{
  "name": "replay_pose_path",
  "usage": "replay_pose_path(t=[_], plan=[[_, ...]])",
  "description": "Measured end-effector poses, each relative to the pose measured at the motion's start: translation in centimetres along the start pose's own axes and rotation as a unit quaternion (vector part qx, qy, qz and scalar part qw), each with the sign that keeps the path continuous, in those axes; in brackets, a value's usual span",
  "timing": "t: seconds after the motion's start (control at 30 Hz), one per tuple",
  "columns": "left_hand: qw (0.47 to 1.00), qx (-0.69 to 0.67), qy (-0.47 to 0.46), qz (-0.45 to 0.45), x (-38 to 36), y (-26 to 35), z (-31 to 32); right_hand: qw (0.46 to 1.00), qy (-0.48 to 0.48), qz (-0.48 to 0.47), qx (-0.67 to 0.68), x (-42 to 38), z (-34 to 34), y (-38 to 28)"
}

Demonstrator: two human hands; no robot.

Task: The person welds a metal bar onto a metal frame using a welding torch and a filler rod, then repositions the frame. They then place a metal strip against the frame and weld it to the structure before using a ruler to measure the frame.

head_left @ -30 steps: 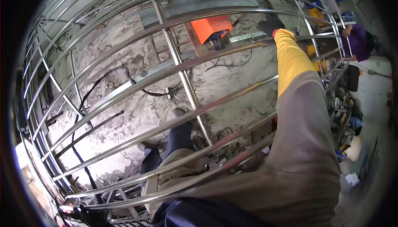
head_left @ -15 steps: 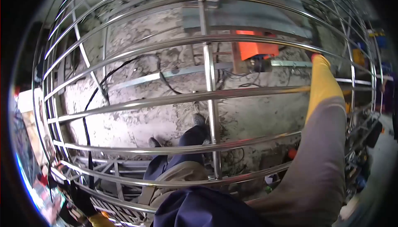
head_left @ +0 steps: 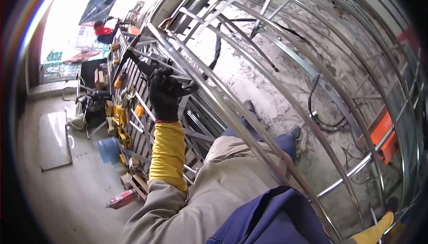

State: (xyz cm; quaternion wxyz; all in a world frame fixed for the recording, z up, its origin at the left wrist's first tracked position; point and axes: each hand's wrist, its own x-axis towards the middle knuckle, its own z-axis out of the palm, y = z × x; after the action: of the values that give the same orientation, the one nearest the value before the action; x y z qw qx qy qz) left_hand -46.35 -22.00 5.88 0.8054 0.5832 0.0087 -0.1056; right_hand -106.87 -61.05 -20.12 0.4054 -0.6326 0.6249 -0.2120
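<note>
My left hand (head_left: 164,92), in a black glove with a yellow cuff, is raised left of a curved frame of shiny metal bars (head_left: 285,93). Its fingers are closed round a black tool (head_left: 130,53) that points up and left, its fine details unclear. At the lower right, the dark glove of my right hand (head_left: 392,205) barely shows beyond a yellow cuff, beside the frame's bars. Its fingers are too hidden to read.
Slatted metal racks (head_left: 133,90) with yellow tools stand at the left, near a blue container (head_left: 109,149). A person in red (head_left: 103,31) is at the upper left. An orange object (head_left: 384,132) and black cable (head_left: 217,50) lie beyond the bars.
The view has swung left. My left hand, earlier barely visible at the lower left, now shows in full with the black tool. My right arm has moved to the lower right corner of the view.
</note>
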Motion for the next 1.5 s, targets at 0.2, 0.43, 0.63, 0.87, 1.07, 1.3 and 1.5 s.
replay_pose_path(t=[0.2,0.43,0.63,0.87,1.07,1.3,1.5], plan=[[0.990,-0.079,0.114,0.034,3.2,1.0,-10.8,0.999,0.045,-0.028,0.012,-0.2,-8.4,-2.5],[0.967,-0.143,0.211,-0.007,4.2,-1.2,-19.6,0.989,0.094,-0.115,-0.004,6.3,-15.5,-22.6],[0.965,-0.174,0.175,-0.085,8.2,-1.6,-22.0,0.956,0.024,-0.259,-0.138,4.5,-9.4,-41.9],[0.980,-0.101,0.155,-0.074,12.9,3.3,-21.6,0.872,-0.269,-0.350,0.210,8.7,22.3,-68.3],[0.980,-0.015,0.186,-0.068,14.3,9.0,-23.5,0.748,-0.480,-0.420,0.185,5.1,50.6,-80.4],[0.984,-0.002,0.164,-0.068,17.7,9.1,-28.0,0.754,-0.302,-0.554,-0.183,-0.6,66.1,-82.2],[0.969,0.041,0.185,-0.156,22.2,8.6,-31.9,0.848,-0.284,-0.397,-0.208,-2.9,67.0,-83.0]])
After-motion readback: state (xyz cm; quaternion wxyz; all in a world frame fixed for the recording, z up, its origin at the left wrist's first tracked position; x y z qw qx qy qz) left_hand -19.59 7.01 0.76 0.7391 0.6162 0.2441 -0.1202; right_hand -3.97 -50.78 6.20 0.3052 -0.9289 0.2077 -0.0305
